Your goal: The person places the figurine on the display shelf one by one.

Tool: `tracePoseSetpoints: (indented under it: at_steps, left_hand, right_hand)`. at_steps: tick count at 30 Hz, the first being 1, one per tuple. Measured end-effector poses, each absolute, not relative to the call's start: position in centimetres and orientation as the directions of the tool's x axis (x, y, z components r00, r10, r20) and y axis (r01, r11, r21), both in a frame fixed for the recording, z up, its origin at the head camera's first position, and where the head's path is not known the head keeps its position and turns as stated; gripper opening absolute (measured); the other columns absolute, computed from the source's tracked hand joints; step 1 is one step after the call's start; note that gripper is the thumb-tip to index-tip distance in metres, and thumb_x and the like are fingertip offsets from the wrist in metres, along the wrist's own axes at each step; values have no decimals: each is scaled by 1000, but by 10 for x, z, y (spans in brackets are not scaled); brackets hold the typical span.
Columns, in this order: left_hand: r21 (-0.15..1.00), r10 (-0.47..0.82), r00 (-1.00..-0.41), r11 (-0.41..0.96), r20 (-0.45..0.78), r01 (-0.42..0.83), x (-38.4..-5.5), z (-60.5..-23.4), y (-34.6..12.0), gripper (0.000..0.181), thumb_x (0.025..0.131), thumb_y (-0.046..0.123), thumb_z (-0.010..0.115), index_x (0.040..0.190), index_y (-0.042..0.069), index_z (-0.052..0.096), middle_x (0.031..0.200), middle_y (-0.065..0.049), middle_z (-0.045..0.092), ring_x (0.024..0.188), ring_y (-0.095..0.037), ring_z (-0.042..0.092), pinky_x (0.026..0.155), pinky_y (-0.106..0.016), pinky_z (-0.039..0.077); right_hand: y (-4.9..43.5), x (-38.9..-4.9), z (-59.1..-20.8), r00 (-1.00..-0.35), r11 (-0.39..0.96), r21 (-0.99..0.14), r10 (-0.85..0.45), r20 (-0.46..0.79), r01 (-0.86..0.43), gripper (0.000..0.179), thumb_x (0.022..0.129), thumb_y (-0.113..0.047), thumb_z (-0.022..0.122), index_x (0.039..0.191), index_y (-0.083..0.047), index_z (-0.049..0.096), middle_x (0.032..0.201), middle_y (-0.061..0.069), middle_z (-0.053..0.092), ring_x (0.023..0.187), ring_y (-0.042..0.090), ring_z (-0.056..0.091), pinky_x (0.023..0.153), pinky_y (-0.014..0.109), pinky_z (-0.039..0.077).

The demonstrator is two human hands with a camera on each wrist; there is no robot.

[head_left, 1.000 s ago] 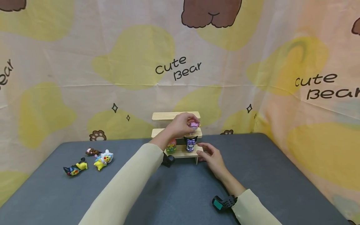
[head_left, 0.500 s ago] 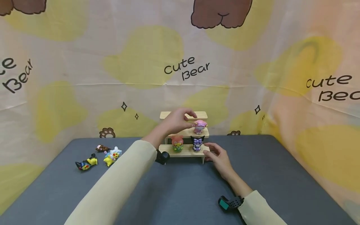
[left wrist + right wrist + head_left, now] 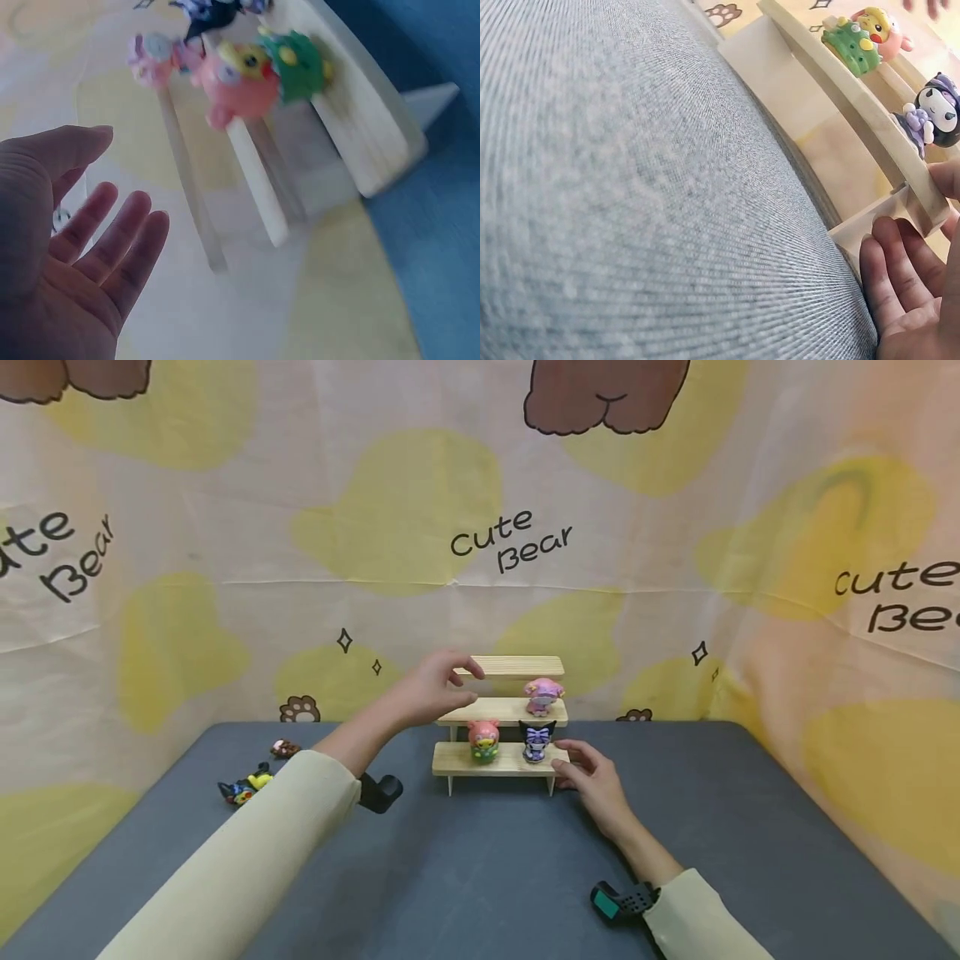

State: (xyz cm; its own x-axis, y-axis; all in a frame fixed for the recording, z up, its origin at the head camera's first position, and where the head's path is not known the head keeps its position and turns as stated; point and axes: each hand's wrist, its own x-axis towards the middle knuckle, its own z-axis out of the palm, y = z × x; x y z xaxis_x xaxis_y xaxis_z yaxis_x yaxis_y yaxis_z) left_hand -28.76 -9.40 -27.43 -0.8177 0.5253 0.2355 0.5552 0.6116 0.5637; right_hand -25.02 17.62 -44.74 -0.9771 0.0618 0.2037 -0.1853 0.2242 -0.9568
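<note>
A three-tier wooden display stand [image 3: 501,762] stands on the table. My left hand [image 3: 438,687] is in the air by its left end, fingers apart and holding nothing. On the middle tier's right side stands a pink figurine [image 3: 543,696]. Below it, on the lowest tier, is a black-and-purple figurine [image 3: 536,742], with a pink-and-green figurine [image 3: 483,742] to its left. My right hand [image 3: 597,783] grips the right end of the lowest tier. In the right wrist view, its thumb is at the board [image 3: 911,161] and its fingers [image 3: 889,259] lie against the white side support.
At the table's left lie a black-and-yellow figurine [image 3: 246,785] and a small brown figurine [image 3: 284,748]. My left sleeve [image 3: 247,852] covers part of that area. A printed cloth [image 3: 405,510] hangs behind the grey table [image 3: 465,877].
My left hand has let go of the pink figurine on the middle tier and moved left, away from it. My right hand stays at the stand. The head view has turned slightly left.
</note>
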Motion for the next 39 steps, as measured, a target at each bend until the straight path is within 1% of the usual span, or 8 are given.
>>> tracePoseSetpoints:
  at_steps: [5, 9, 13, 17, 25, 32, 37, 39]
  left_hand:
    - [572, 464, -849, 636, 253, 518, -287, -285, -124, 27, 93, 10, 67, 120, 7, 67, 140, -17, 58, 118, -39, 62, 90, -49, 56]
    - [584, 423, -865, 642, 271, 497, -286, -296, -148, 28, 94, 8, 65, 121, 4, 67, 139, -21, 56, 119, -43, 61, 87, -50, 57]
    - [594, 377, -896, 674, 235, 440, -285, -304, -172, 29, 96, 12, 63, 124, 6, 65, 142, -21, 52, 123, -43, 59, 88, -51, 56]
    - [578, 332, -923, 721, 196, 382, -283, -314, -193, 30, 98, 15, 62, 127, 10, 65, 146, -20, 50, 125, -40, 58, 88, -50, 57]
    - [541, 254, -948, 779, 192, 318, -278, -344, -230, 30, 99, 18, 64, 128, 12, 65, 141, -22, 54, 120, -42, 61, 81, -49, 57]
    - [508, 193, -967, 824, 165, 251, -275, -363, -252, 33, 98, 20, 64, 129, 8, 64, 138, -23, 56, 123, -45, 58, 90, -58, 53]
    - [564, 109, -986, 810, 125, 161, -271, -374, -260, 39, 98, 24, 64, 133, 6, 61, 142, -27, 52, 130, -47, 52, 93, -59, 52]
    - [590, 76, -990, 797, 118, 132, -269, -378, -263, 42, 98, 25, 64, 135, 5, 60, 144, -28, 51, 132, -48, 50, 97, -61, 50]
  right_hand:
    - [178, -250, -447, -979, 234, -958, 72, 190, -168, 36, 98, -18, 66, 133, -6, 62, 123, 22, 63, 85, 11, 66, 75, 22, 57]
    - [179, -250, -448, -981, 231, -960, 74, 181, -160, 37, 98, -17, 66, 133, -6, 62, 124, 22, 63, 84, 12, 66, 74, 22, 57]
    - [179, -250, -448, -981, 233, -960, 79, 177, -155, 37, 98, -17, 66, 133, -6, 62, 124, 22, 63, 84, 13, 66, 74, 22, 58]
    - [179, -249, -448, -981, 232, -960, 84, 177, -154, 37, 98, -18, 67, 132, -6, 62, 124, 22, 63, 84, 15, 67, 74, 23, 58]
    - [179, -248, -448, -981, 228, -961, 75, 180, -159, 38, 98, -19, 67, 134, -6, 61, 126, 22, 63, 87, 9, 65, 75, 23, 58]
    - [178, -249, -447, -981, 230, -961, 78, 176, -154, 37, 98, -19, 67, 133, -7, 62, 126, 22, 63, 88, 12, 66, 74, 24, 58]
    - [177, -250, -447, -980, 233, -959, 80, 181, -158, 37, 98, -18, 67, 132, -6, 62, 124, 22, 64, 86, 14, 67, 74, 24, 58]
    - [176, -251, -447, -979, 236, -958, 82, 187, -163, 37, 98, -18, 67, 132, -6, 62, 123, 22, 64, 85, 15, 68, 74, 24, 58]
